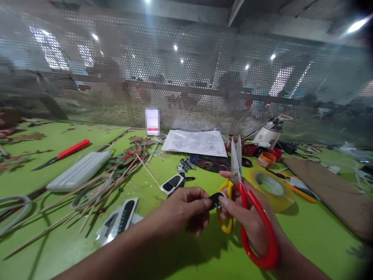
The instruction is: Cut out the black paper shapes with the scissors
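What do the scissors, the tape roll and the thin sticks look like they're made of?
Scissors: shiny grey blades, seemingly polished metal; smooth red and yellow handles, probably plastic.
Tape roll: glossy, see-through yellowish film, likely plastic.
Sticks: pale tan, straight and fairly dull, so wood or bamboo; I can't tell which.

Overhead lamps [359, 25] glare above a hazy mesh screen [186, 105] — soft shadows cross the green surface [314, 229], while darkness clips the upper-right corner.
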Demonstrator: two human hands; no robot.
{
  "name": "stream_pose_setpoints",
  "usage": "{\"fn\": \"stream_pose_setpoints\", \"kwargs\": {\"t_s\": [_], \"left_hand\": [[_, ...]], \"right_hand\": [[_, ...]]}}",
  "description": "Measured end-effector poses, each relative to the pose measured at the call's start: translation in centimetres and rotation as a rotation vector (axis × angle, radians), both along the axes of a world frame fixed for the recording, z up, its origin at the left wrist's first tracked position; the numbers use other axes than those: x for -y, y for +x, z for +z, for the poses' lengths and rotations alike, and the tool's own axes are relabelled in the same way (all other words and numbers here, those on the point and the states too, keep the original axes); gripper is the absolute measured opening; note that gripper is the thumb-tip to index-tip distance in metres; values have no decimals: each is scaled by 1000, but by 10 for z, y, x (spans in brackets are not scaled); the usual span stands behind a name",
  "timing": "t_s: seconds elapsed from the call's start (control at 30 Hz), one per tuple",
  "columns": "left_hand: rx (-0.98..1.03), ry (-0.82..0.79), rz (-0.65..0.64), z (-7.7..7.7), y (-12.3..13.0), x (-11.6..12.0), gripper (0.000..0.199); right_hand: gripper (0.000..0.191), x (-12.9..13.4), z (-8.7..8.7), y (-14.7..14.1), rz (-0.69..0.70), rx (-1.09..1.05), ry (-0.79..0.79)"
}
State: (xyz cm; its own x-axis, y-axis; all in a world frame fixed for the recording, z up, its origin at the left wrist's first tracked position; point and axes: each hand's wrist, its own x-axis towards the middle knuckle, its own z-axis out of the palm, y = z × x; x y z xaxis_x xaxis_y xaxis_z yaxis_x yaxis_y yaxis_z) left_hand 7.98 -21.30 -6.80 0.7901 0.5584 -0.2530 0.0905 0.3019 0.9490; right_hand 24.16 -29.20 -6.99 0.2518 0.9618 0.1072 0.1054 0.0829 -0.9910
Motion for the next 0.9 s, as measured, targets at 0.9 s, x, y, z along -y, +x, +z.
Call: {"fn": "stream_pose_setpoints", "kwargs": {"t_s": [0.9], "left_hand": [[358, 112, 530, 16, -8, -6, 14]], "right_hand": [[83, -2, -27, -6, 243, 247, -131]]}}
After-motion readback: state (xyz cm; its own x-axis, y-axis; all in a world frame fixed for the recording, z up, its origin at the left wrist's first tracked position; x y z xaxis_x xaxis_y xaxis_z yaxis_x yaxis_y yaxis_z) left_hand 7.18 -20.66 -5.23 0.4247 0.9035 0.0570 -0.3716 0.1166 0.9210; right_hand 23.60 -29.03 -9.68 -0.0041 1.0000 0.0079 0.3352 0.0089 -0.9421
